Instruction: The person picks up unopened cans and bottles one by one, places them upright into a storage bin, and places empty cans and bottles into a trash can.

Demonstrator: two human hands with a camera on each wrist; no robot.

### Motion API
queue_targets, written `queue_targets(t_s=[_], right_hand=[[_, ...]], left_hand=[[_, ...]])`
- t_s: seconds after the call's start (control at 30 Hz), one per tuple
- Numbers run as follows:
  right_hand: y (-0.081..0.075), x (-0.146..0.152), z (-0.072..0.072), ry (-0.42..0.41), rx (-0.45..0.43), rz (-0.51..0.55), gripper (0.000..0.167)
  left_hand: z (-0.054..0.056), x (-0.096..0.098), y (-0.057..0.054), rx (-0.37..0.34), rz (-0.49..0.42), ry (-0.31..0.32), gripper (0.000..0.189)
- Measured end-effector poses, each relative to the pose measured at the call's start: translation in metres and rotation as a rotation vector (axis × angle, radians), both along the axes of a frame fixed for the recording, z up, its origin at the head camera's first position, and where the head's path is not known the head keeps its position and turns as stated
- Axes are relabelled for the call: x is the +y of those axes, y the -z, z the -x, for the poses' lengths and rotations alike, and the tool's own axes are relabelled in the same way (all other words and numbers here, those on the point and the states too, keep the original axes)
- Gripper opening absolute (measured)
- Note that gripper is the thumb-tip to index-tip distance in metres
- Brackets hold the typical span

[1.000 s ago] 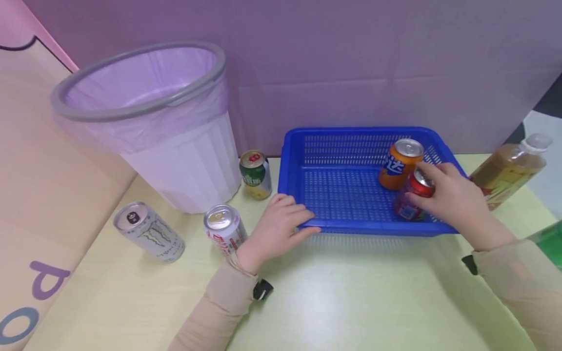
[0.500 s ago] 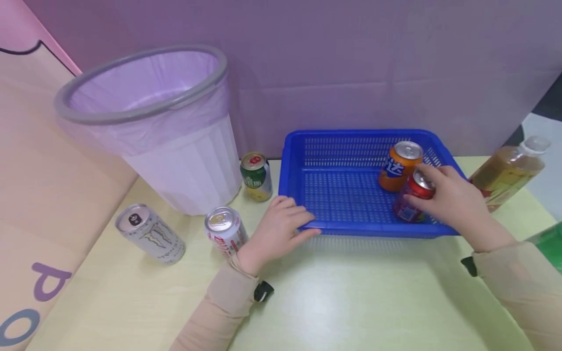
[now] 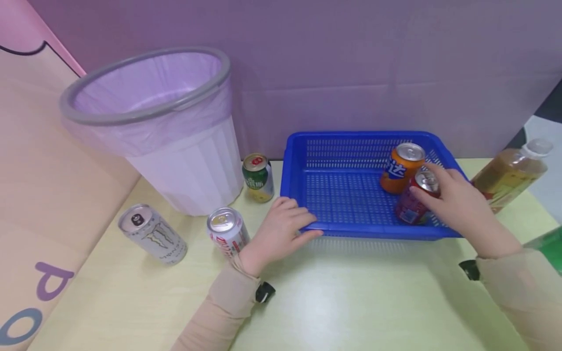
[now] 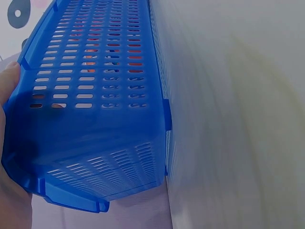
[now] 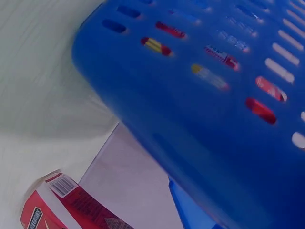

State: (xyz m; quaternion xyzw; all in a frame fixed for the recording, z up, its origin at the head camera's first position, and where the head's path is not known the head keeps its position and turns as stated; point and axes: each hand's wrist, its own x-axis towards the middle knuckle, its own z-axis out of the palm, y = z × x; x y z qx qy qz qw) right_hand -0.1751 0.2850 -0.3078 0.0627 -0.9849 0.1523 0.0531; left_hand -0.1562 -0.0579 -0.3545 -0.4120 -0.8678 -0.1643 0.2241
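Note:
In the head view my left hand grips the front left rim of a blue plastic basket, thumb along the outside. The left wrist view shows the slotted side of the basket, with part of that hand at its edge. My right hand reaches over the front right rim and holds a red and purple soda can near its top, thumb and fingers at either side of the lid. The can stands inside the basket, against an orange soda can. The right wrist view has the basket wall covering that hand.
A lined white bin stands back left. Near it are a green and gold can, a white and red can and a grey Monster can. Right of the basket stand a tea bottle and a green bottle.
My right hand has shifted slightly right on the red and purple can, and more of its lid shows. My left hand keeps its place on the rim; the head view has tilted slightly.

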Motion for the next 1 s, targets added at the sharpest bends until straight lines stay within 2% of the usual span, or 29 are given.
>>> queue_targets(t_s=[0.33, 0.57, 0.83, 1.0], right_hand=[[0.007, -0.004, -0.016, 0.025, 0.14, 0.088, 0.061], [0.012, -0.006, -0.023, 0.053, 0.185, 0.126, 0.057], [0.014, -0.005, -0.031, 0.091, 0.192, 0.145, 0.057], [0.017, -0.005, -0.037, 0.108, 0.239, 0.156, 0.054]], left_hand=[[-0.001, 0.0, -0.001, -0.006, 0.003, -0.004, 0.022], [-0.001, 0.0, -0.002, -0.001, 0.003, -0.005, 0.022], [-0.001, 0.0, -0.002, -0.003, 0.001, 0.002, 0.023], [0.0, 0.001, -0.002, 0.004, 0.012, 0.0, 0.024]])
